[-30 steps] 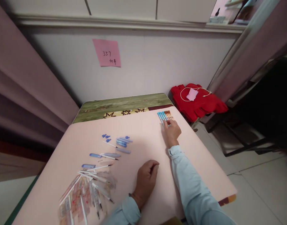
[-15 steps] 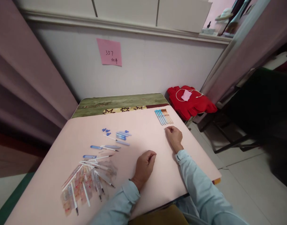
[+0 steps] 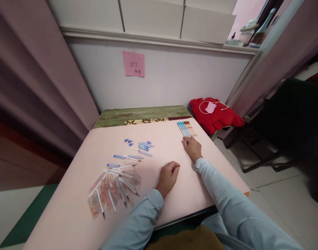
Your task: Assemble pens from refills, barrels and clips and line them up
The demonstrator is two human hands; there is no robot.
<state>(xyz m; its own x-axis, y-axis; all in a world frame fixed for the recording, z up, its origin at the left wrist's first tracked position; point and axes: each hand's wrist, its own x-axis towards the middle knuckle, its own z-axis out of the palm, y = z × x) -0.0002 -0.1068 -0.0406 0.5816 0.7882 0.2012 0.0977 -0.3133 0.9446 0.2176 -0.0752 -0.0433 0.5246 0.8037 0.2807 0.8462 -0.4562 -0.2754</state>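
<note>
My left hand (image 3: 168, 177) rests on the pink table top, its fingers curled in with nothing visible in them. Farther forward and to the right, my right hand (image 3: 192, 148) lies with bent fingers just below a row of pens. In that row, light blue pens (image 3: 183, 128) lie side by side with orange-brown pens (image 3: 191, 128). Left of my hands are blue pen barrels (image 3: 143, 146), small dark blue pen tops (image 3: 130, 141) and a pale blue tube (image 3: 145, 153). White pen refills (image 3: 110, 198) with dark tips lie across a heap of clear plastic wrappers (image 3: 96, 203).
A pink covering (image 3: 200, 194) lies over the table, with a green wood-patterned strip (image 3: 145, 111) at its far edge. Beyond the right corner is a red cloth (image 3: 213, 119) with a white cable. A dark chair (image 3: 289, 118) stands to the right.
The view has shifted, so the table things appear farther right. My right hand has come closer to the lower ends of the pen row; my left hand stays curled on the table.
</note>
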